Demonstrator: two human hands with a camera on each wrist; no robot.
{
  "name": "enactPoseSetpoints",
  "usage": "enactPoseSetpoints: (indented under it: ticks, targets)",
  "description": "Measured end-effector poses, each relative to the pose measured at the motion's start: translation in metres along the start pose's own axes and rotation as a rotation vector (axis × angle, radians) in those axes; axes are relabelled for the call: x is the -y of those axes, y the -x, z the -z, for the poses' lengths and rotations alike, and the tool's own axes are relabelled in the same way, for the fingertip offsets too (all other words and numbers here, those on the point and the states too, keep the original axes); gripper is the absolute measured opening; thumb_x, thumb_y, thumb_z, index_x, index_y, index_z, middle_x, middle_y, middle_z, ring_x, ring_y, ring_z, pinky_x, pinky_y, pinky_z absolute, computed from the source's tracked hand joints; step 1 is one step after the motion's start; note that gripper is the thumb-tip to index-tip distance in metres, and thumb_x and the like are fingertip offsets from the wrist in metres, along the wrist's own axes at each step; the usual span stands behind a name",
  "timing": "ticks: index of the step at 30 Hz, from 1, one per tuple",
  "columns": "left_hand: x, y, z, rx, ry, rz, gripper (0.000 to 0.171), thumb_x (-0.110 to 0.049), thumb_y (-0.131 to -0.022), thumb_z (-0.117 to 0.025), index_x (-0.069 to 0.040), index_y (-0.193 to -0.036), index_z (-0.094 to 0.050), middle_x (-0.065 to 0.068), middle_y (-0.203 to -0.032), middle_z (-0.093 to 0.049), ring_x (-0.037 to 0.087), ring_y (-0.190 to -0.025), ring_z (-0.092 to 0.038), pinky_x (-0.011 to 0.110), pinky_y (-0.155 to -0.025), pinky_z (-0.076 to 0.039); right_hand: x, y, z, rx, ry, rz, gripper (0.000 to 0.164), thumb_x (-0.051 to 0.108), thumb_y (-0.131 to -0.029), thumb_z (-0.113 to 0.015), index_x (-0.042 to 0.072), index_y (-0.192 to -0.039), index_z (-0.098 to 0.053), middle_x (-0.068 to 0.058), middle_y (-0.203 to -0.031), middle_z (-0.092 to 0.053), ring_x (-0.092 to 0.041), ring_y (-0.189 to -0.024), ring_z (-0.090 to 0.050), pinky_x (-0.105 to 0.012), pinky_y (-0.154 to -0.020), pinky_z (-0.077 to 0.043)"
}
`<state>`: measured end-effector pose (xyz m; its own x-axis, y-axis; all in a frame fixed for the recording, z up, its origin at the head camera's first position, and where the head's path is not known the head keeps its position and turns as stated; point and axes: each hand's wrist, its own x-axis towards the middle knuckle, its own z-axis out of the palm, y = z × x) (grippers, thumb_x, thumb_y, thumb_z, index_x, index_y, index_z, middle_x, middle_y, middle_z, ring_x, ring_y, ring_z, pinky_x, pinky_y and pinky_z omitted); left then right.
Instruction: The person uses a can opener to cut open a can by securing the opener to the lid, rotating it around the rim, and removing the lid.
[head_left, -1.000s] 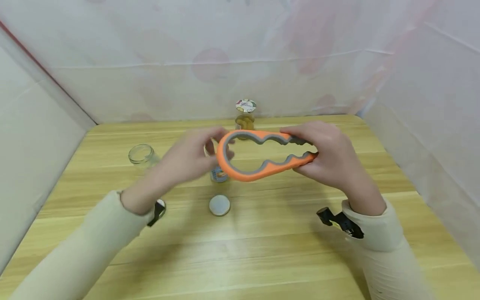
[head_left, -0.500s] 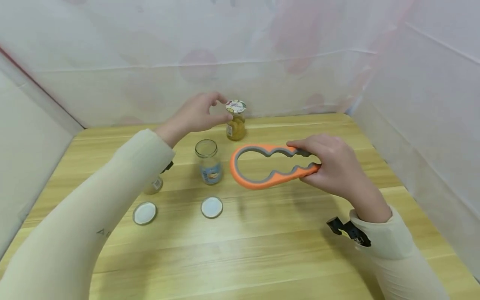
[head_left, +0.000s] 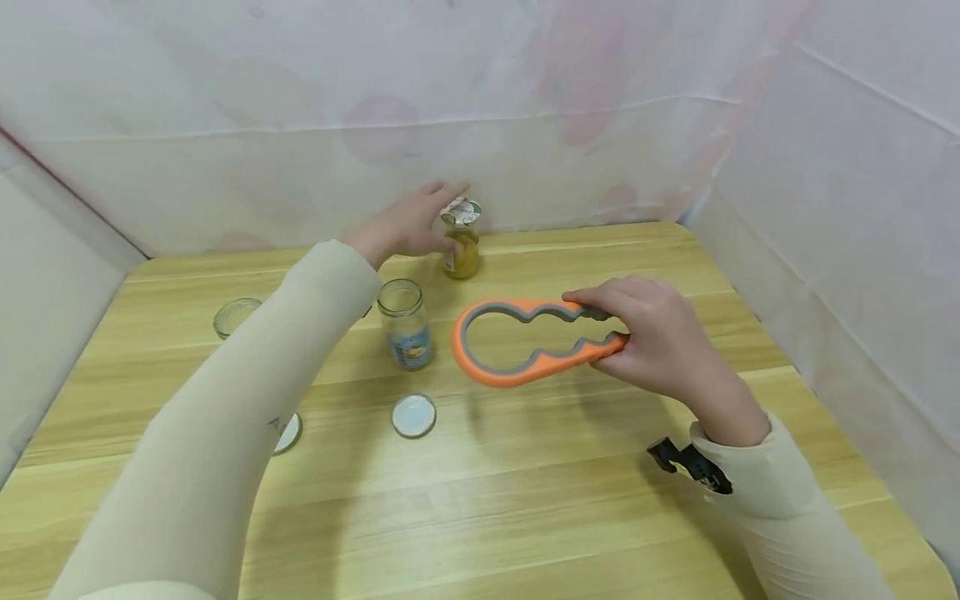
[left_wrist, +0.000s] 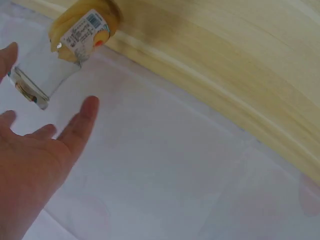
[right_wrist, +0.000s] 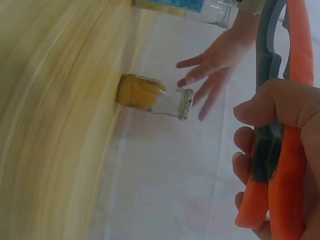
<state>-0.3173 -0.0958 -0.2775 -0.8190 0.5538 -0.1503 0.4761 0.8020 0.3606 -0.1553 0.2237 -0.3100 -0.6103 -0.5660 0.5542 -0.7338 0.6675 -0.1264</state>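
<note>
My right hand (head_left: 652, 333) grips the handle ends of an orange-and-grey jar opener (head_left: 495, 381), held above the table with its rounded loop to the left. In the right wrist view, thumb and fingers wrap the jar opener (right_wrist: 295, 165). At the back of the table stands an upright glass jar (head_left: 463, 254) with yellow contents and a patterned lid. My left hand (head_left: 408, 225) is just left of this jar. The left wrist view shows that hand (left_wrist: 40, 160) with fingers spread near the jar (left_wrist: 82, 30), and a gap seems to separate them.
An uncovered glass jar (head_left: 408, 333) with a blue label stands mid-table, with a white lid (head_left: 414, 415) in front of it. Another glass jar (head_left: 236, 315) and a second lid (head_left: 288, 433) are partly hidden by my left sleeve. A pale sheet (head_left: 262, 183) hangs behind the table.
My left hand has moved from beside the jar opener's loop to the jar at the back, its fingers now spread. The right hand still holds the jar opener, now slightly lower.
</note>
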Motion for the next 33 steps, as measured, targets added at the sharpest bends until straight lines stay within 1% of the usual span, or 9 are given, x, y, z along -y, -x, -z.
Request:
enactPoseSetpoints:
  ticks: [2,6,9,14,19,24,28,31,33]
  targets:
    - [0.002,0.0,0.002,0.002,0.007,-0.004,0.09,-0.033,-0.097,-0.066,-0.024,-0.162,-0.005,0.015,-0.167,-0.002,0.038,-0.153,-0.007,0.058,-0.121,-0.014,0.0,0.0,-0.002,0.006,-0.001,0.002,0.053,0.014,-0.065,-0.081,0.019,-0.117,-0.073,0.008,-0.089,-0.07,-0.012,-0.078,-0.062,-0.037,-0.068,-0.047]
    - [0.006,0.0,0.001,0.01,0.018,-0.014,0.08,-0.032,-0.098,-0.065,-0.017,-0.161,-0.018,0.01,-0.166,-0.019,0.033,-0.152,-0.015,0.05,-0.123,-0.014,0.0,0.0,-0.004,0.016,-0.001,0.009,0.053,0.015,-0.065,-0.081,0.018,-0.117,-0.073,0.007,-0.09,-0.071,-0.013,-0.078,-0.063,-0.037,-0.065,-0.047]
    - [0.006,0.0,-0.002,-0.012,0.018,-0.024,0.072,-0.032,-0.098,-0.065,-0.012,-0.157,-0.029,0.01,-0.161,-0.032,0.033,-0.149,-0.027,0.047,-0.121,-0.02,0.0,0.0,-0.004,0.017,0.003,0.009,0.052,0.015,-0.065,-0.082,0.018,-0.116,-0.073,0.006,-0.09,-0.071,-0.013,-0.078,-0.063,-0.037,-0.065,-0.047]
    - [0.002,0.002,-0.006,-0.054,-0.015,-0.054,0.063,-0.03,-0.097,-0.065,-0.009,-0.152,-0.04,0.012,-0.154,-0.042,0.033,-0.143,-0.037,0.046,-0.118,-0.028,-0.002,-0.001,-0.002,0.019,0.013,0.004,0.053,0.015,-0.064,-0.082,0.018,-0.116,-0.073,0.007,-0.089,-0.071,-0.013,-0.077,-0.063,-0.037,-0.067,-0.047]
    - [-0.004,0.007,-0.01,-0.064,-0.009,-0.081,0.058,-0.029,-0.097,-0.065,-0.009,-0.148,-0.047,0.011,-0.15,-0.048,0.031,-0.139,-0.043,0.044,-0.116,-0.032,-0.002,-0.001,-0.002,0.013,0.013,0.006,0.053,0.015,-0.064,-0.082,0.018,-0.116,-0.073,0.007,-0.089,-0.07,-0.012,-0.077,-0.062,-0.037,-0.066,-0.047]
    - [-0.011,0.012,-0.013,-0.053,0.044,-0.099,0.056,-0.025,-0.096,-0.066,-0.009,-0.147,-0.048,0.01,-0.15,-0.049,0.034,-0.134,-0.048,0.045,-0.113,-0.036,-0.003,-0.001,-0.001,0.007,0.014,0.006,0.053,0.014,-0.064,-0.081,0.018,-0.117,-0.073,0.006,-0.09,-0.071,-0.013,-0.078,-0.063,-0.037,-0.066,-0.047]
    - [-0.016,0.016,-0.015,-0.061,0.097,-0.102,0.054,-0.026,-0.094,-0.071,-0.012,-0.143,-0.053,0.007,-0.137,-0.056,0.032,-0.128,-0.052,0.044,-0.109,-0.041,-0.004,0.0,-0.001,0.013,0.017,-0.002,0.055,0.015,-0.065,-0.082,0.02,-0.119,-0.072,0.006,-0.091,-0.072,-0.013,-0.078,-0.063,-0.038,-0.066,-0.046]
    - [-0.019,0.017,-0.017,-0.066,0.117,-0.125,0.05,-0.028,-0.092,-0.073,-0.012,-0.137,-0.058,0.005,-0.12,-0.059,0.027,-0.122,-0.054,0.041,-0.106,-0.043,-0.005,0.001,-0.001,0.021,0.021,-0.009,0.056,0.014,-0.064,-0.082,0.021,-0.119,-0.072,0.008,-0.092,-0.072,-0.012,-0.078,-0.062,-0.037,-0.065,-0.046]
    - [-0.022,0.018,-0.019,-0.062,0.131,-0.145,0.047,-0.027,-0.092,-0.073,-0.011,-0.135,-0.06,0.004,-0.117,-0.06,0.024,-0.119,-0.055,0.039,-0.105,-0.044,-0.005,0.002,-0.002,0.025,0.022,-0.011,0.057,0.014,-0.064,-0.082,0.021,-0.12,-0.072,0.008,-0.092,-0.072,-0.012,-0.078,-0.062,-0.036,-0.065,-0.045]
